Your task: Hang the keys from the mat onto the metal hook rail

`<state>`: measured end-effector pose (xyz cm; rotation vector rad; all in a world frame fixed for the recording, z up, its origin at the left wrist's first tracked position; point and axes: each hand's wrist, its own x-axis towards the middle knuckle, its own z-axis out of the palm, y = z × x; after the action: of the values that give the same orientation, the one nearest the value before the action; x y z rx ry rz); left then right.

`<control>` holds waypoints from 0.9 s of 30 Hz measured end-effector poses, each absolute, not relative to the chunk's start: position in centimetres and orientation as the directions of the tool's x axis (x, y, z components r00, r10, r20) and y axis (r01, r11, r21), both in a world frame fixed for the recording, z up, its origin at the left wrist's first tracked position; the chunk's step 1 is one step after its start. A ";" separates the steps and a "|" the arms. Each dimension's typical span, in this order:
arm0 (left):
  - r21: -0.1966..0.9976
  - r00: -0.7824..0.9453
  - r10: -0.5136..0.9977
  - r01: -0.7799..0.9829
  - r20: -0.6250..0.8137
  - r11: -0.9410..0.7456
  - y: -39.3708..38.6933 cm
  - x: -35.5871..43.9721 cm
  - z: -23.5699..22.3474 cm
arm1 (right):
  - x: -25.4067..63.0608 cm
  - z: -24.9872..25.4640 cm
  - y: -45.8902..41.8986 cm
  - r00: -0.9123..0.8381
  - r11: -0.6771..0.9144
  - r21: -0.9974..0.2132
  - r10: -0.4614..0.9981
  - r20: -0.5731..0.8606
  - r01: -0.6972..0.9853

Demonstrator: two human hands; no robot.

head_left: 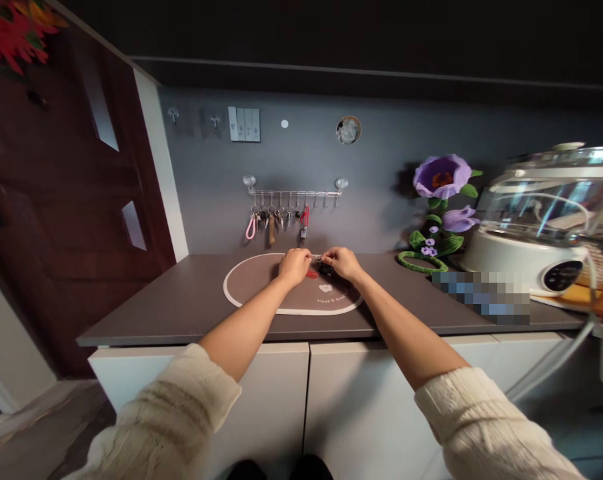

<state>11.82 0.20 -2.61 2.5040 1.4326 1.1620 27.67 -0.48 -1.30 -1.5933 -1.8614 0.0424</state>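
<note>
2 cream cable-knit sleeves (166, 413); 2 black rounded footwear tips (310, 468).

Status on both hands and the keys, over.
Left hand and right hand pinching small keys just above the oval mat. Exact grip too small to tell. Nothing visibly blocking either hand.

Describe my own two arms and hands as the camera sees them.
Your left hand and right hand are bare, with no gloves visible. Both arms wear cream, textured knit sleeves that end below the elbows, leaving the forearms uncovered.
</note>
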 end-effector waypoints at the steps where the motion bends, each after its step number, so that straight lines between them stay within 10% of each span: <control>1: 0.329 0.324 0.739 0.740 0.591 -0.587 0.2 11.7 -2.7 | 27.8 -1.5 -0.5 -0.031 0.239 -0.409 0.891 0.453 0.881; 15: 0.151 0.438 0.684 0.769 0.584 -0.621 0.2 11.6 -2.7 | 27.8 -1.7 -0.4 -0.129 0.169 -0.072 0.914 0.385 0.983; 27: 0.157 0.413 0.682 0.777 0.603 -0.610 -0.2 12.0 -2.5 | 27.6 -1.1 -0.5 -0.032 0.254 -0.446 0.894 0.447 0.858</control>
<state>12.00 -0.16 -2.48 2.7614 1.4367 1.0611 27.62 -0.47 -1.11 -1.5927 -1.8736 0.0701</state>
